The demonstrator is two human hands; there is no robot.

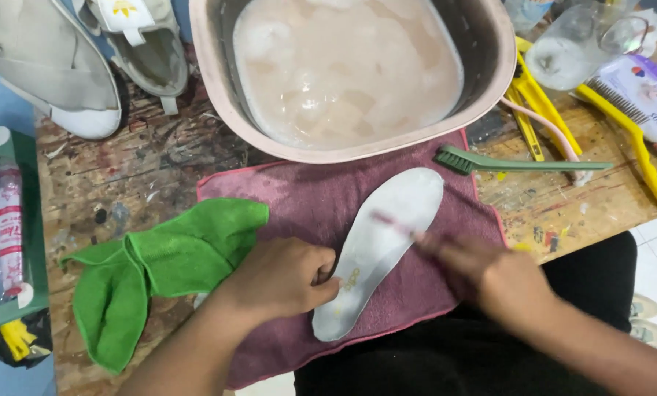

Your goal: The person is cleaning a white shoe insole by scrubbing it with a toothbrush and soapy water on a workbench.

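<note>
1. Left hand (284, 282): the grip is pressed together on the heel edge of the white insole (379, 246), pinning it flat.
2. Right hand (500, 282): motion-blurred. The grip looks closed around a thin pinkish brush (394, 224) whose tip lies on the insole, but the exact finger positions cannot be told.
3. The insole lies between the two grips on a maroon towel (306, 205) on the desk (123, 176).
4. A green cloth (160, 260) lies just to the outer side of the left grip. A basin (211, 81) of cloudy water stands beyond both grips.
5. Risk: if the left grip slackens, the wet insole could slide on the towel under the brush strokes.
6. Risk: a wide stroke could knock the green brush (519, 165) lying just beyond the right grip, or bump the basin and spill water.
7. Hidden: the brush head is blurred, the basin's far rim is cut off, and the shoes (57, 66) are only partly in view.
</note>
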